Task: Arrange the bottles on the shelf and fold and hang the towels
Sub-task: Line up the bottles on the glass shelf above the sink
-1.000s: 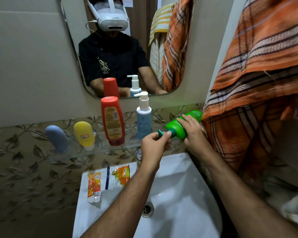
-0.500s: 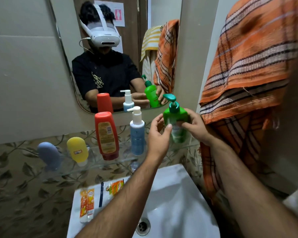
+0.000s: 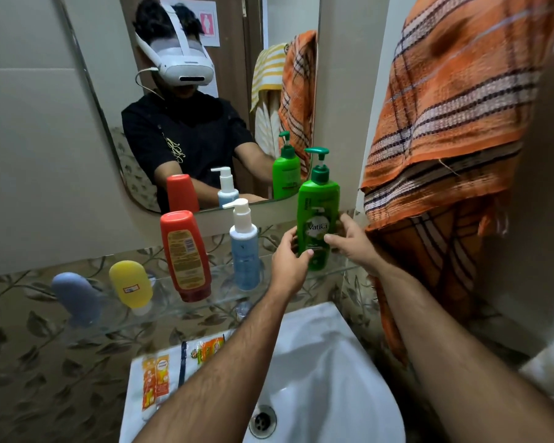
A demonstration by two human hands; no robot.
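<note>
Bottles are standing in a row on the glass shelf (image 3: 205, 310) above the white sink (image 3: 339, 372). Both hands are holding the green pump bottle (image 3: 318, 215) upright at the shelf's right end: the left hand (image 3: 290, 263) is curling round its left side and the right hand (image 3: 354, 243) round its right. Beside it are standing the blue bottle (image 3: 244, 254) and red bottle (image 3: 184, 254). An orange towel (image 3: 454, 123) is hanging at the right.

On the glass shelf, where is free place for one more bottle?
Bare glass shelf shows between the blue pump bottle and the green bottle, though the left hand reaches across it. The left part, blue tube through red bottle, is crowded.
</note>
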